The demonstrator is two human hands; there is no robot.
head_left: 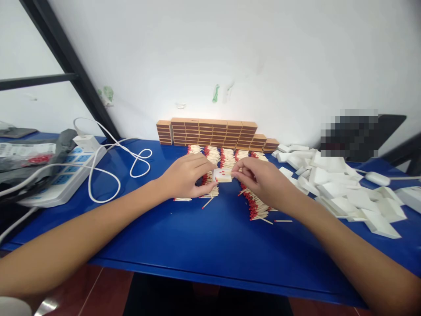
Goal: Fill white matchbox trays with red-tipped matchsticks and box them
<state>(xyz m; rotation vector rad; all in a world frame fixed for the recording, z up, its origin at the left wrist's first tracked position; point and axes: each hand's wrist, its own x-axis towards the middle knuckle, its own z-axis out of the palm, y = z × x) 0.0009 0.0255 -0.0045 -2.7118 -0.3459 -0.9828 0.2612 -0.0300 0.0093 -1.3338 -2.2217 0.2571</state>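
Note:
A small white matchbox tray (222, 175) with a few red-tipped matches in it is held above the blue table. My left hand (188, 176) grips its left end between thumb and fingers. At the tray's right end, my right hand (256, 177) is closed in a pinch; whether it holds a match or the tray's edge is too small to tell. Rows of red-tipped matches (258, 205) lie under and around both hands, partly hidden by them. Behind them, brown matchboxes (213, 133) are stacked against the wall.
White empty trays (332, 177) lie in a loose heap at the right. A white power strip (70, 171) and looped white cable (116, 186) are at the left. A dark object (362, 136), partly pixelated, stands behind the heap. The blue table's front edge (210, 278) runs below my arms.

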